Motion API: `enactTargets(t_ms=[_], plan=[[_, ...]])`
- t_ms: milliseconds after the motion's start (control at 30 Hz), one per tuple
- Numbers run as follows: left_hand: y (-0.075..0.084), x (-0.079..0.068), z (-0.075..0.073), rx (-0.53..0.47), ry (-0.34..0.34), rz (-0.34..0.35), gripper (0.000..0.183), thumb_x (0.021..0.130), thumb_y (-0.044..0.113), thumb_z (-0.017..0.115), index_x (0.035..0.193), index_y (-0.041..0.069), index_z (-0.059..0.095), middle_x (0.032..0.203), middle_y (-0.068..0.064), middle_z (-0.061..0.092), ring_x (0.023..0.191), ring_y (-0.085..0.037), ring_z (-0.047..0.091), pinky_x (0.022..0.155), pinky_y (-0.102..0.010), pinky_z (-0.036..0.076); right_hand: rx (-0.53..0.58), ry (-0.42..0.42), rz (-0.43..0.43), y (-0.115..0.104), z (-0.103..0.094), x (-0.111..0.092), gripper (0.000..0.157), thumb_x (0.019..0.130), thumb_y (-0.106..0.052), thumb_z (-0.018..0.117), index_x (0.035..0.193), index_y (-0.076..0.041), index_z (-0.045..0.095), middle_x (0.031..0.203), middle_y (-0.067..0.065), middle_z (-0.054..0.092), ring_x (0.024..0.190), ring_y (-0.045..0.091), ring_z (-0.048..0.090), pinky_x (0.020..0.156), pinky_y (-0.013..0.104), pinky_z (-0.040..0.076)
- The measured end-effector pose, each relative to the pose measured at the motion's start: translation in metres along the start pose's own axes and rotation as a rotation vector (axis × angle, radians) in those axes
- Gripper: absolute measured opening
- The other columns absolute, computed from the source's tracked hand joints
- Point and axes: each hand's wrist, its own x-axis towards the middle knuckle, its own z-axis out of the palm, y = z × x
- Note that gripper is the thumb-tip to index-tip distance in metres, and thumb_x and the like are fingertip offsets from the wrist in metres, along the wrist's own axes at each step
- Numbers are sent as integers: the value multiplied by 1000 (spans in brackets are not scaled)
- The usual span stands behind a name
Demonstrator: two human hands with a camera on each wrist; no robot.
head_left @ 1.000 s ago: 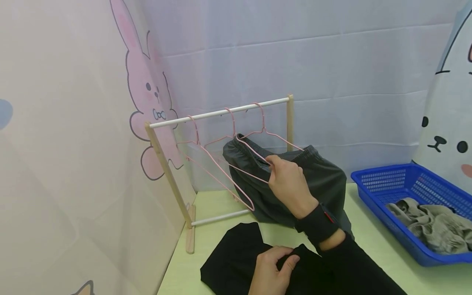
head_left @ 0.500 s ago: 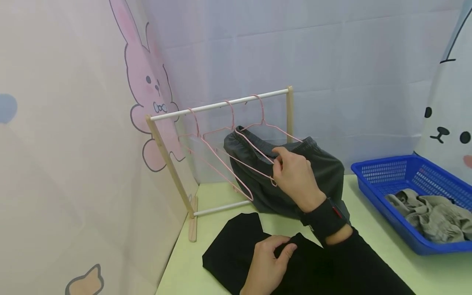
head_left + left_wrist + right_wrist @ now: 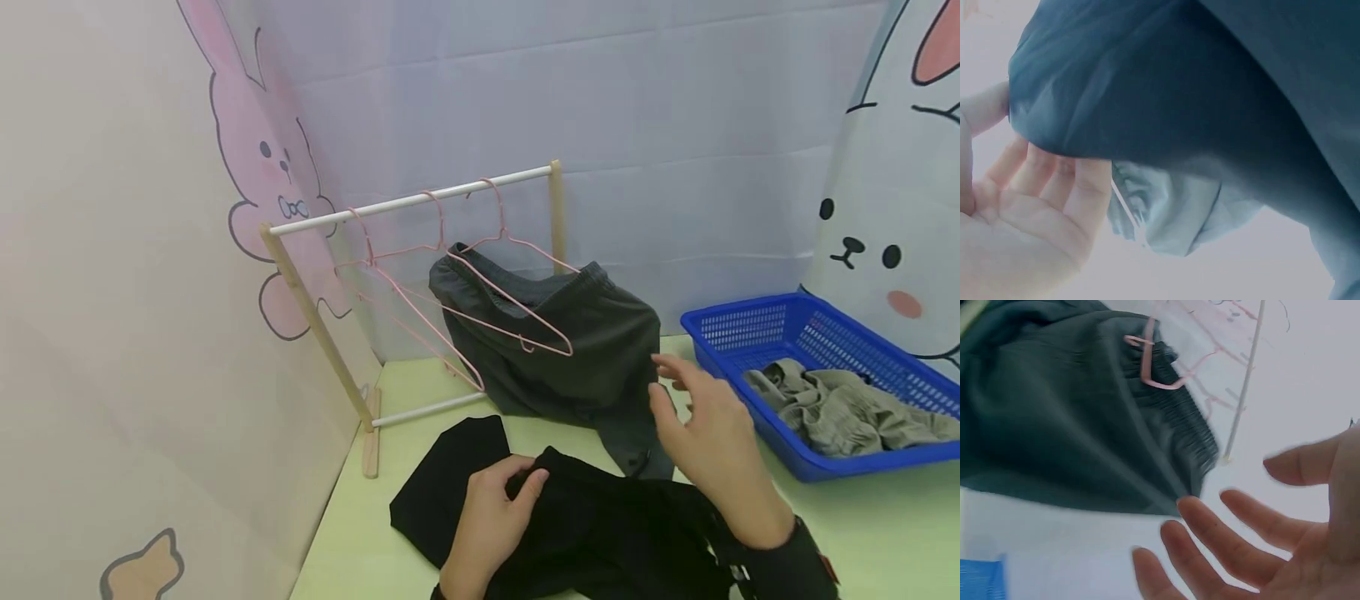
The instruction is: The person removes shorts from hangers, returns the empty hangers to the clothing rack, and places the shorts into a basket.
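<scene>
The left hand [image 3: 489, 521] reaches in low from the near edge of the tabletop [image 3: 351, 542], thumb and fingers bent toward each other with a fold of the black garment [image 3: 600, 533] pinched between them; in the left wrist view the thumb lies on one side of the cloth and the fingers on the other. The right hand [image 3: 716, 442] is raised, holding nothing, its thumb apart from its loosely bent, spread fingers; the fingertips appear beside the right border of the dark grey pants [image 3: 603, 350]. Of the black garment there is one, spread along the near part of the tabletop. One clothes rack [image 3: 405, 202] stands toward the far left corner, carrying three pink hangers [image 3: 517, 303]. One pair of dark grey pants hangs by its elastic waistband from the rightmost hanger, its lower part reaching the tabletop. One blue basket [image 3: 731, 377] sits at the far right with crumpled beige clothing [image 3: 847, 408] inside; how many pieces, I cannot tell.
</scene>
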Motion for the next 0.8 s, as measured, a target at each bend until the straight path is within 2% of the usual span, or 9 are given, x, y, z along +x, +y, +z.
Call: enactTargets(t_ms=[33, 100, 233, 300, 400, 467, 567, 700, 800], plan=[[-1, 1, -3, 6, -5, -13, 17, 101, 38, 69, 104, 23, 78, 95, 12, 75, 84, -3, 68, 77, -27, 57, 0, -30, -8, 9, 0, -10, 42, 101, -20, 66, 141, -9, 61, 126, 19, 69, 107, 39, 64, 78, 56, 49], [-4, 1, -9, 22, -13, -40, 18, 100, 39, 69, 104, 23, 77, 89, 12, 73, 75, -2, 64, 70, -25, 55, -11, -129, -23, 24, 1, -30, 52, 98, -26, 72, 145, -11, 57, 134, 21, 65, 117, 44, 60, 88, 64, 48], [-10, 1, -16, 55, -30, -81, 24, 99, 40, 70, 108, 19, 76, 83, 12, 71, 67, -2, 59, 64, -24, 51, -44, -422, 10, 51, 8, -69, 86, 88, -52, 79, 158, -22, 40, 153, 29, 45, 134, 59, 43, 95, 77, 40], [-15, 0, -18, 71, -41, -107, 25, 99, 39, 71, 110, 18, 75, 84, 12, 71, 67, -2, 59, 65, -24, 51, -46, -565, 68, 61, 14, -85, 101, 82, -62, 80, 162, -27, 31, 158, 33, 33, 137, 68, 31, 92, 83, 36], [-21, -2, -18, 92, -59, -161, 23, 98, 37, 73, 110, 18, 74, 87, 10, 73, 67, -3, 60, 66, -26, 52, -24, -698, 141, 75, 23, -101, 113, 75, -66, 82, 165, -28, 25, 161, 37, 22, 137, 75, 20, 88, 88, 31], [-24, -4, -18, 123, -75, -203, 22, 95, 36, 76, 108, 18, 74, 90, 8, 73, 69, -6, 61, 68, -29, 53, -32, -751, 175, 83, 29, -110, 120, 71, -69, 84, 166, -30, 21, 162, 37, 17, 137, 77, 16, 83, 91, 29], [-29, -7, -15, 194, -82, -236, 20, 91, 33, 81, 103, 18, 75, 97, 5, 73, 85, -15, 65, 77, -39, 54, -69, -784, 219, 93, 36, -123, 126, 67, -77, 81, 166, -35, 17, 165, 35, 14, 138, 76, 16, 80, 94, 26], [-41, -11, -14, 287, -65, -218, 19, 85, 27, 86, 95, 15, 76, 102, 1, 72, 106, -28, 61, 91, -54, 50, -125, -815, 282, 100, 50, -133, 119, 69, -84, 73, 165, -41, 18, 166, 34, 14, 139, 74, 19, 82, 95, 22], [-52, -14, -14, 316, -99, -206, 19, 82, 24, 88, 93, 13, 76, 110, -4, 70, 114, -36, 58, 97, -63, 44, -168, -835, 316, 105, 59, -137, 111, 73, -86, 68, 164, -41, 24, 164, 35, 20, 135, 74, 27, 83, 93, 26]])
